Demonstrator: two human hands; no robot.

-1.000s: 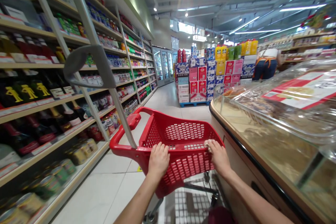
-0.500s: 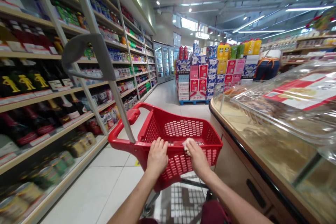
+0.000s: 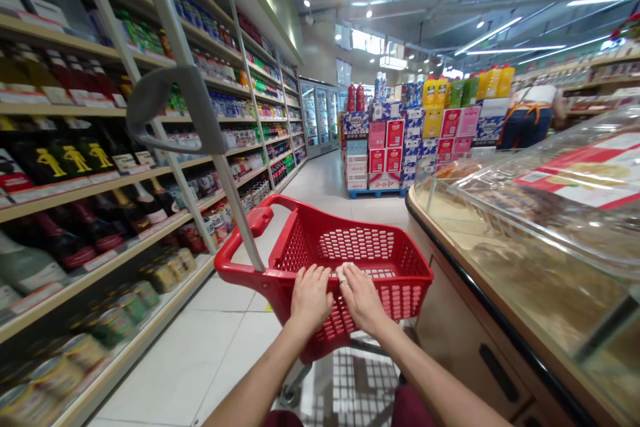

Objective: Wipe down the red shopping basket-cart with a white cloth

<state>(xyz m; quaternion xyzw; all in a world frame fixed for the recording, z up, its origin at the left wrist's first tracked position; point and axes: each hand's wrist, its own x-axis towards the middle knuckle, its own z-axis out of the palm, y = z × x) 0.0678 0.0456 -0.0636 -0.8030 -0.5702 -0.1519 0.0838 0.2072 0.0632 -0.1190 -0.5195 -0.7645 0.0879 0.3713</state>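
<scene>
A red plastic shopping cart [image 3: 357, 243] with a perforated basket stands before me, its near side toward my body. My left hand [image 3: 311, 297] is curled over the near rim. Close beside it, my right hand [image 3: 363, 300] presses a crumpled white wipe [image 3: 343, 273] against the same rim, mostly covered by the fingers. From the cart's left end rises a slanted metal post with a grey loop handle [image 3: 213, 113]. Under the basket, the lower frame and a wheel partly show.
Shelves of bottles and cans [image 3: 115, 180] line the left. A glass-edged counter [image 3: 420, 203] with clear-lidded food packs [image 3: 565, 180] runs along the right. Stacked drink boxes [image 3: 385, 147] stand on a blue pallet ahead. A person in an orange apron [image 3: 530, 113] is behind the counter's far end.
My right hand has slid left along the rim with the wipe, closer to my left hand. My left hand stays on the rim. The whole view has shifted slightly.
</scene>
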